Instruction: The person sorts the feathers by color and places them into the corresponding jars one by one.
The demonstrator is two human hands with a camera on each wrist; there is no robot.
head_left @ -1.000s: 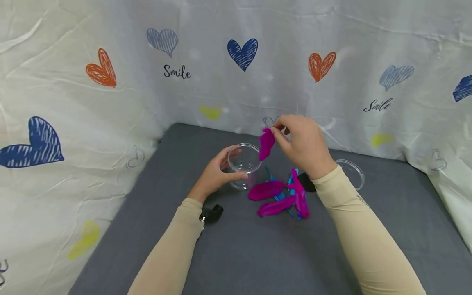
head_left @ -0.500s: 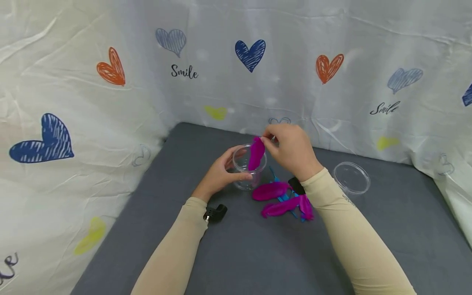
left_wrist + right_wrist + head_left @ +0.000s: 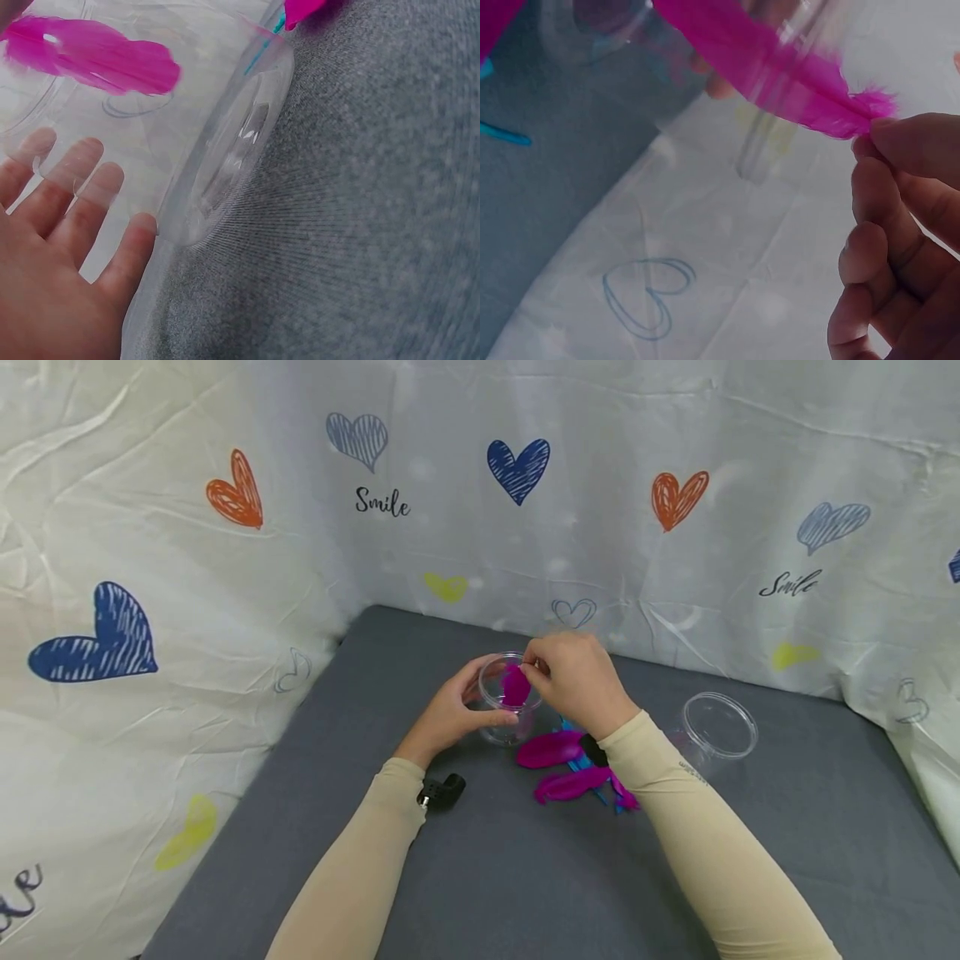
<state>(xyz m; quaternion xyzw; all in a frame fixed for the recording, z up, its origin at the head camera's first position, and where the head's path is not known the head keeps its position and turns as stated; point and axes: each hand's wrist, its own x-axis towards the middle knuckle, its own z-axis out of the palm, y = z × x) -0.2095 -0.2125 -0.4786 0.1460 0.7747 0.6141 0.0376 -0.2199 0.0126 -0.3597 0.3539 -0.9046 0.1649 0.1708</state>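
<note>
Pinching magenta feather [image 3: 515, 687] w/ thumb+finger, R hand [image 3: 579, 678] slants dn by clear cup [image 3: 492, 693], L hand [image 3: 452, 708] wrapped round it.

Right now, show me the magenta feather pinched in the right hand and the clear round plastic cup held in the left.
Magenta feather [image 3: 515, 686], head view: middle of its visible vane.
Clear round plastic cup [image 3: 505, 733], head view: lower front wall.

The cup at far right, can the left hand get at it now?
Probably not: the left hand is holding another cup, and the right arm lies in between.
</note>
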